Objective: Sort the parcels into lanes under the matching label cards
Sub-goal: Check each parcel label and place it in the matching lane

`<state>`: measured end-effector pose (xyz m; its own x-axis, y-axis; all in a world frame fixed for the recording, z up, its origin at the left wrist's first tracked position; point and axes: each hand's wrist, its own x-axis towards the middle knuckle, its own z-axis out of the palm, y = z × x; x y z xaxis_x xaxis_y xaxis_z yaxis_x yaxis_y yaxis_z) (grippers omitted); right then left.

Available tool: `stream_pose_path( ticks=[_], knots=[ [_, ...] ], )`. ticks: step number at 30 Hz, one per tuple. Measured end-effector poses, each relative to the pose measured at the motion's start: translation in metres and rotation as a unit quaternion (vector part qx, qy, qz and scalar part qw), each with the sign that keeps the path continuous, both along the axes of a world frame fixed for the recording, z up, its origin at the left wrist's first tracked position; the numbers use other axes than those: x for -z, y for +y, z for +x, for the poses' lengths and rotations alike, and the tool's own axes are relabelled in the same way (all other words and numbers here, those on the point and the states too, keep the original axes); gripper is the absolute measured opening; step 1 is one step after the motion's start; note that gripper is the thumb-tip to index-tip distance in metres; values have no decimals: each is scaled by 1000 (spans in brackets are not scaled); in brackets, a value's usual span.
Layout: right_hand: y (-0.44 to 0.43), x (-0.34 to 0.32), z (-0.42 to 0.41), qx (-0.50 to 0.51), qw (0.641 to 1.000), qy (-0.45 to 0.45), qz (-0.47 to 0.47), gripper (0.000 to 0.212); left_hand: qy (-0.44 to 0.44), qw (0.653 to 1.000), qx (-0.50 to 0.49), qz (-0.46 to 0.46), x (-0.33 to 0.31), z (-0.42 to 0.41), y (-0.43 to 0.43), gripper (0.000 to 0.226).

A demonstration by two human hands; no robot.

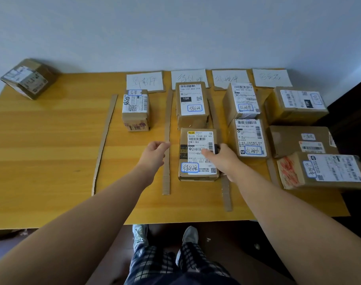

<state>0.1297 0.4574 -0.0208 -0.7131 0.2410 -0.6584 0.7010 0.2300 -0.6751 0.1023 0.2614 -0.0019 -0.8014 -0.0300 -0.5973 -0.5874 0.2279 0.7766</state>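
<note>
Brown cardboard parcel (198,155) with a blue-circled tag is being squared into the second lane, right hand (223,159) gripping its edge; left hand (155,151) is hovering, fingers loosely curled, empty.

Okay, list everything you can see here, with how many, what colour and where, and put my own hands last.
Table: one, yellow wood, against a pale wall.
Label cards: four, white, handwritten, along the far edge.
Cardboard divider strips: brown, at least four visible, between the lanes.
Sorted parcels: eight, brown cardboard; one, two, two, three by lane, left to right.
Unsorted parcel: one, brown, tilted at the far left corner.
Shoes: two, grey-white, on the floor below the table.
Left hand: open, beside a strip.
Right hand: on the near parcel of the second lane.
</note>
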Motion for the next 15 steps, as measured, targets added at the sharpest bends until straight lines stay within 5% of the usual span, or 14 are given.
stream_pose_path(
  ticks=[15],
  knots=[
    [-16,-14,-24,-74,980,35,179,32,11,1000,-5,-6,-5,-16,-16,31]
  ],
)
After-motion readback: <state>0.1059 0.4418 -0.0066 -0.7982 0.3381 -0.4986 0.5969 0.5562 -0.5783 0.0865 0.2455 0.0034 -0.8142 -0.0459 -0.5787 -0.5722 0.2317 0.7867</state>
